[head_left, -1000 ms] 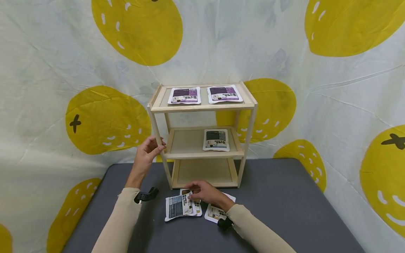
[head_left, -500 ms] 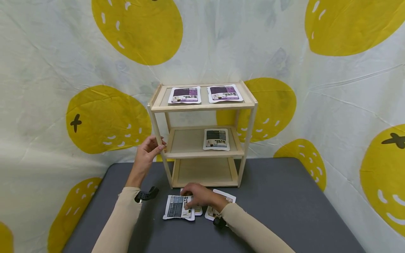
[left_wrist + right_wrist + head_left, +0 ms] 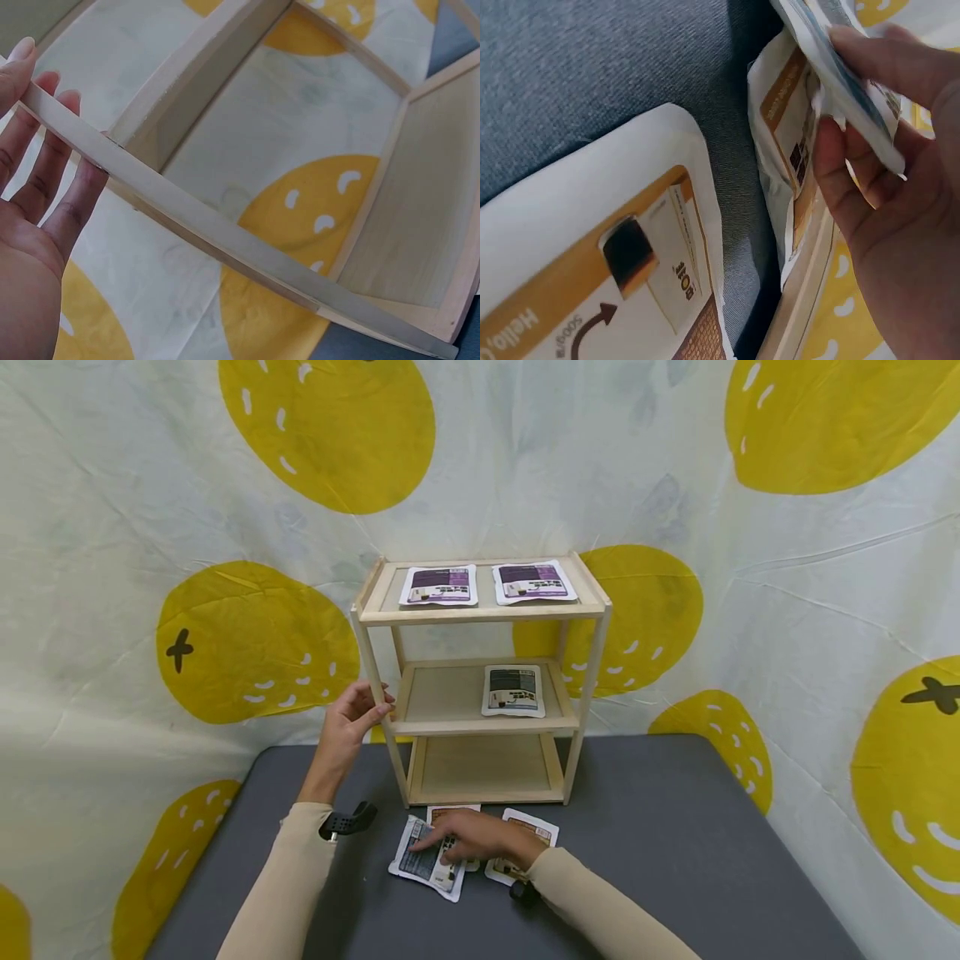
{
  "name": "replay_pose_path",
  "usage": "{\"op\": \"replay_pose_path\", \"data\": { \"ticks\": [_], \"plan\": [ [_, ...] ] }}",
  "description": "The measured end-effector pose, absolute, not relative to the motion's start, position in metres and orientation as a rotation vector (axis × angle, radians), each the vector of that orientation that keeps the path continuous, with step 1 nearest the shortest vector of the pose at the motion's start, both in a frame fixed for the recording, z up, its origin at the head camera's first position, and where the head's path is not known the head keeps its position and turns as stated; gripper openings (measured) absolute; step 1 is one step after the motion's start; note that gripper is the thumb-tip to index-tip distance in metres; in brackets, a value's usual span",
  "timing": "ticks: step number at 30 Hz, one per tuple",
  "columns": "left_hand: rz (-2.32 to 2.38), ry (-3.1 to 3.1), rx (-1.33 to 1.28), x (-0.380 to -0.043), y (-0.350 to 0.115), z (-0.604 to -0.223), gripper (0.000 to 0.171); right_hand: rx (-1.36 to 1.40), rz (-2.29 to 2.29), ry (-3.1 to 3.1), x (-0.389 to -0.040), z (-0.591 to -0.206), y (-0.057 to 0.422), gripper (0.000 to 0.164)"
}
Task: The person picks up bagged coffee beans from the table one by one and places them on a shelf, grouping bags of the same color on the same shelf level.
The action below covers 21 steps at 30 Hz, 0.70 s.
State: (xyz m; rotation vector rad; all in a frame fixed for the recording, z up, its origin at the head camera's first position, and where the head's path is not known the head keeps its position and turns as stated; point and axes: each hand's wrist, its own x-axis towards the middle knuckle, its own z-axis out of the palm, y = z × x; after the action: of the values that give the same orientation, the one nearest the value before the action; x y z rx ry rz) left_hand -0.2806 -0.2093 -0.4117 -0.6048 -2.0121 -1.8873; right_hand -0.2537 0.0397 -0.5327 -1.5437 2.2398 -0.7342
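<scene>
A wooden three-tier shelf stands on the dark table. My left hand grips its front left post, with the thumb on one side and the fingers on the other. In front of the shelf, my right hand pinches a white pouch with a blue-grey label. The right wrist view shows this pouch raised on edge, thumb on one face and fingers behind. Partly under it lies an orange-labelled pouch. Another orange-labelled pouch lies to the right, partly covered by my right wrist.
Two purple-labelled pouches, one left and one right, lie on the top tier. A dark-labelled pouch lies at the right of the middle tier. A fabric backdrop with yellow fruit hangs behind and beside the table.
The blue-grey pouch has turned, its right end now pointing toward the front. My right fingers have reached further left over it. My left hand stays on the post.
</scene>
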Motion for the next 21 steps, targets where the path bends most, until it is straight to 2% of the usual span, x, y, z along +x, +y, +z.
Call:
{"op": "replay_pose_path", "data": {
  "ticks": [3, 6, 15, 21],
  "plan": [
    [-1.896, -2.02, -0.58, -0.28, -0.209, -0.411, 0.028, -1.497, -0.741, 2.236, -0.252, -0.532, 0.043, 0.04],
    [-1.91, -2.019, -0.569, -0.28, -0.209, -0.411, 0.029, -1.415, -0.818, 2.237, -0.25, -0.533, 0.046, 0.034],
    [-1.911, -2.031, -0.541, -0.282, -0.209, -0.411, 0.029, -1.106, -1.126, 2.187, -0.246, -0.525, 0.059, 0.035],
    [-1.914, -2.018, -0.58, -0.282, -0.21, -0.411, 0.028, -1.001, -1.273, 2.067, -0.243, -0.516, 0.069, 0.036]
  ]
}}
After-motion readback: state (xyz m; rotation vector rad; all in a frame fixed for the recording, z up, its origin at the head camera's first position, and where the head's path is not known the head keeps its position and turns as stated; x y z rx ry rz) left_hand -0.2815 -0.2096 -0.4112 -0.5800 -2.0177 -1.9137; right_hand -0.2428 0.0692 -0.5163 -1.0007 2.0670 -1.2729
